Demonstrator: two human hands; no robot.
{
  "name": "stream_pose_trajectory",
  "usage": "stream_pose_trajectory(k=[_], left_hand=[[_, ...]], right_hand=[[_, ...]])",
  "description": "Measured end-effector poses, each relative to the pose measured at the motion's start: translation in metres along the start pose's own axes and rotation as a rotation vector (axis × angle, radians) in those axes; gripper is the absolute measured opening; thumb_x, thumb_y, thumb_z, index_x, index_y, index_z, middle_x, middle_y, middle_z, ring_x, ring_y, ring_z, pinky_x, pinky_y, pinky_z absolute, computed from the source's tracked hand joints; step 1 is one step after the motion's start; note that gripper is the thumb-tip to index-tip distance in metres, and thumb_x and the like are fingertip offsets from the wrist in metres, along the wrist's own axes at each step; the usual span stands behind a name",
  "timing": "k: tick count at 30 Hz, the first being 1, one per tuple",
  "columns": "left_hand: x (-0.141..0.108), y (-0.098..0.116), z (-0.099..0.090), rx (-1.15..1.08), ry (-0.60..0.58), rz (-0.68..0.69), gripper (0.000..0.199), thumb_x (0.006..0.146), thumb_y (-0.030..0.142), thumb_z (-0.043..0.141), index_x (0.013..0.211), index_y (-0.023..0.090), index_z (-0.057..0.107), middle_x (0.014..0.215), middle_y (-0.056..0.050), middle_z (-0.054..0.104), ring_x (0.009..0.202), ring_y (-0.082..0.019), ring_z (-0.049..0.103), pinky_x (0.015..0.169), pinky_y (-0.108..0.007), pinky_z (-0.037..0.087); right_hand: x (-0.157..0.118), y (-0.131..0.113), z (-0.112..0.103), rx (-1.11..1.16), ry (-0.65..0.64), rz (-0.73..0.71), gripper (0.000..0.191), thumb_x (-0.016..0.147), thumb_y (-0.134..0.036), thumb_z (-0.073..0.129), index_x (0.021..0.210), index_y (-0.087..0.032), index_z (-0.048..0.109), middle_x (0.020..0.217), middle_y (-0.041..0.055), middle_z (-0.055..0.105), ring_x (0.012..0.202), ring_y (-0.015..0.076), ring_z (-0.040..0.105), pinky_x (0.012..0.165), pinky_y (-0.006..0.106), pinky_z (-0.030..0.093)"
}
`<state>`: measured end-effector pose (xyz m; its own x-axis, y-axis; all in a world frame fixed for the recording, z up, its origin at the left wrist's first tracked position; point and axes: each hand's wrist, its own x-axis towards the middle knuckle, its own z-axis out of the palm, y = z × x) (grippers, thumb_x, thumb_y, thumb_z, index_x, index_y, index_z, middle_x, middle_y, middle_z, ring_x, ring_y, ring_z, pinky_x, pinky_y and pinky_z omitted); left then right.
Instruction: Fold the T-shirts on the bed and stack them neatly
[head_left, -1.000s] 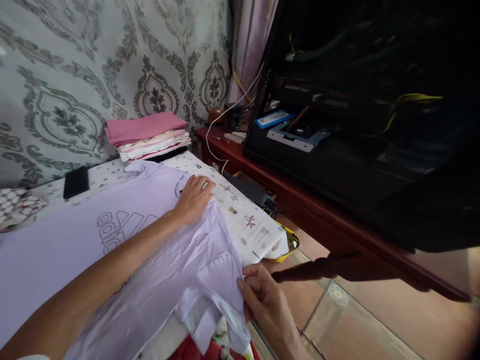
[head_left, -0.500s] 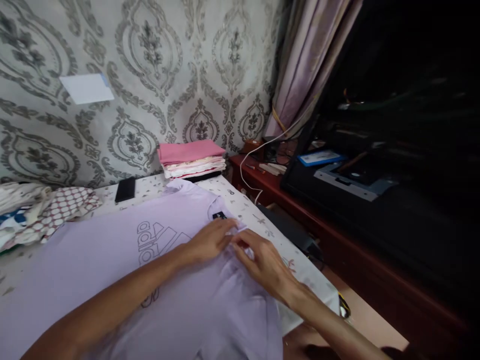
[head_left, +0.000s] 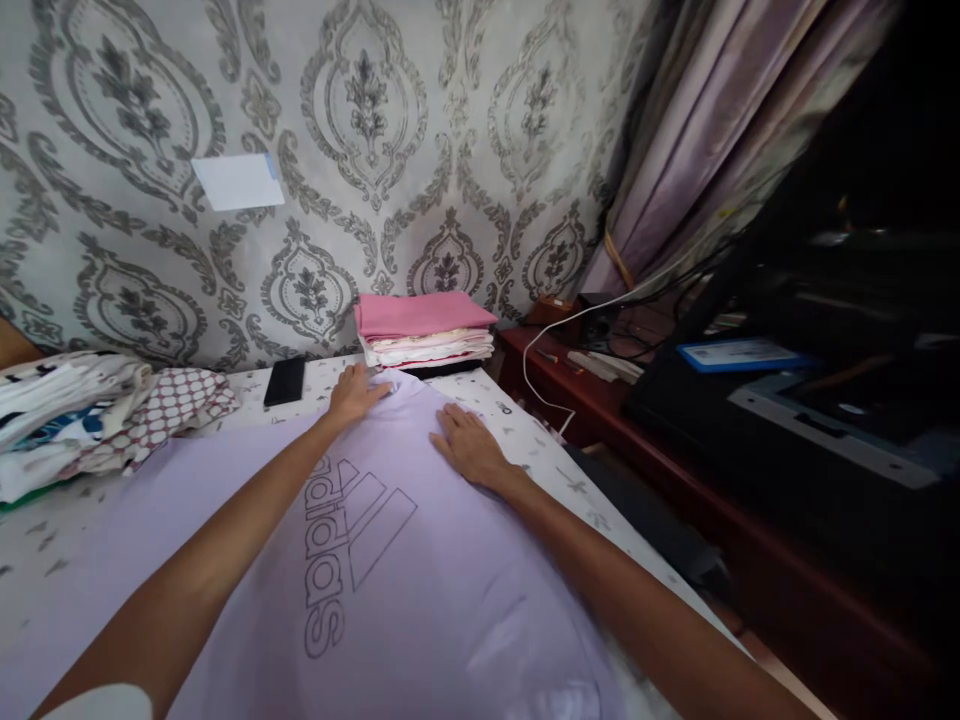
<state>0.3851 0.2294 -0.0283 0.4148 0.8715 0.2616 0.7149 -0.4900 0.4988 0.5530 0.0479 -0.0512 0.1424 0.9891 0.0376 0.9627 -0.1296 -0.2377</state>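
A lavender T-shirt [head_left: 450, 560] with an outlined adidas logo lies spread over the patterned sheet, its logo turned sideways to me. My left hand [head_left: 356, 396] rests at the shirt's far edge, by the bunched cloth of the shoulder or sleeve, thumb apart from the fingers. My right hand [head_left: 474, 446] lies palm down on the upper right part of the shirt, fingers stretched out. The neck label is not visible now. Just beyond my hands stands a stack of folded clothes [head_left: 427, 345] with a pink piece [head_left: 424, 314] on top.
A black phone [head_left: 284, 382] lies on the sheet left of my left hand. Rumpled clothes [head_left: 120, 415] are piled at the far left. On the right stands a reddish-brown cabinet [head_left: 570, 370], with a white cable [head_left: 527, 375] hanging over its edge and a large dark screen above.
Both hands were together at the shirt's collar; they have since separated and moved to its far side. The cloth there has shifted, hiding the label. The view has turned left.
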Motion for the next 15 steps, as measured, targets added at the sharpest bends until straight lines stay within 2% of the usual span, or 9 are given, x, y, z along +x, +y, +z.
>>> stream_pose_trajectory(k=[2,4,7,9,11,12,14,15], left_hand=[[0.013,0.001,0.001,-0.039,-0.027,-0.024,0.025,0.079,0.037,0.067,0.097,0.019,0.066,0.109,-0.014,0.069,0.112,-0.035,0.062,0.093,-0.043,0.048],[0.023,0.0,0.0,-0.073,-0.02,-0.017,0.012,0.08,0.028,0.062,0.088,0.02,0.067,0.097,-0.011,0.071,0.104,-0.031,0.065,0.087,-0.038,0.048],[0.035,0.0,-0.008,-0.137,0.004,0.012,0.015,0.084,0.024,0.054,0.088,0.019,0.067,0.086,-0.007,0.07,0.09,-0.025,0.068,0.077,-0.032,0.049],[0.037,0.005,-0.013,-0.177,-0.003,0.051,0.019,0.087,0.023,0.05,0.093,0.018,0.067,0.082,-0.005,0.068,0.081,-0.022,0.068,0.072,-0.029,0.05],[0.025,0.014,-0.016,-0.204,-0.027,0.106,0.022,0.089,0.022,0.046,0.098,0.017,0.065,0.083,-0.004,0.067,0.078,-0.02,0.068,0.072,-0.029,0.051],[0.014,0.02,-0.017,-0.215,-0.052,0.148,0.022,0.09,0.022,0.045,0.1,0.017,0.065,0.085,-0.004,0.068,0.079,-0.02,0.068,0.074,-0.03,0.052],[-0.019,0.028,-0.019,-0.236,-0.148,0.277,0.022,0.09,0.023,0.048,0.102,0.018,0.065,0.092,-0.004,0.071,0.085,-0.02,0.068,0.079,-0.031,0.054],[-0.038,0.03,-0.021,-0.247,-0.223,0.37,0.022,0.09,0.025,0.05,0.105,0.019,0.065,0.098,-0.004,0.072,0.09,-0.02,0.068,0.083,-0.03,0.054]], right_hand=[[-0.002,0.001,0.0,0.022,0.005,-0.001,0.057,0.103,-0.037,0.039,0.15,-0.004,0.042,0.162,0.0217,0.032,0.152,0.0302,0.026,0.123,0.046,0.019],[-0.002,0.001,-0.002,0.128,0.036,0.009,0.049,0.1,-0.034,0.048,0.141,-0.009,0.053,0.157,0.021,0.042,0.149,0.0301,0.032,0.122,0.047,0.022],[0.008,-0.007,-0.008,0.348,0.108,0.052,0.028,0.094,-0.027,0.054,0.113,-0.013,0.069,0.136,0.0191,0.062,0.137,0.0303,0.048,0.117,0.046,0.03],[0.022,-0.018,-0.012,0.451,0.127,0.079,0.028,0.097,-0.031,0.048,0.101,-0.014,0.07,0.121,0.0171,0.069,0.125,0.0295,0.057,0.11,0.044,0.039],[0.04,-0.032,-0.014,0.54,0.104,0.085,0.044,0.104,-0.039,0.032,0.099,-0.015,0.068,0.107,0.0147,0.073,0.11,0.0262,0.066,0.096,0.039,0.05],[0.049,-0.039,-0.014,0.657,0.067,0.105,0.052,0.105,-0.044,0.024,0.099,-0.015,0.067,0.099,0.0135,0.073,0.101,0.0245,0.069,0.088,0.037,0.054],[0.064,-0.049,-0.012,1.039,-0.021,0.208,0.061,0.104,-0.054,0.017,0.098,-0.015,0.064,0.086,0.0117,0.072,0.086,0.0229,0.072,0.074,0.036,0.058],[0.069,-0.052,-0.009,1.254,-0.05,0.283,0.06,0.103,-0.059,0.022,0.096,-0.015,0.063,0.081,0.0107,0.07,0.081,0.023,0.071,0.07,0.036,0.059]])
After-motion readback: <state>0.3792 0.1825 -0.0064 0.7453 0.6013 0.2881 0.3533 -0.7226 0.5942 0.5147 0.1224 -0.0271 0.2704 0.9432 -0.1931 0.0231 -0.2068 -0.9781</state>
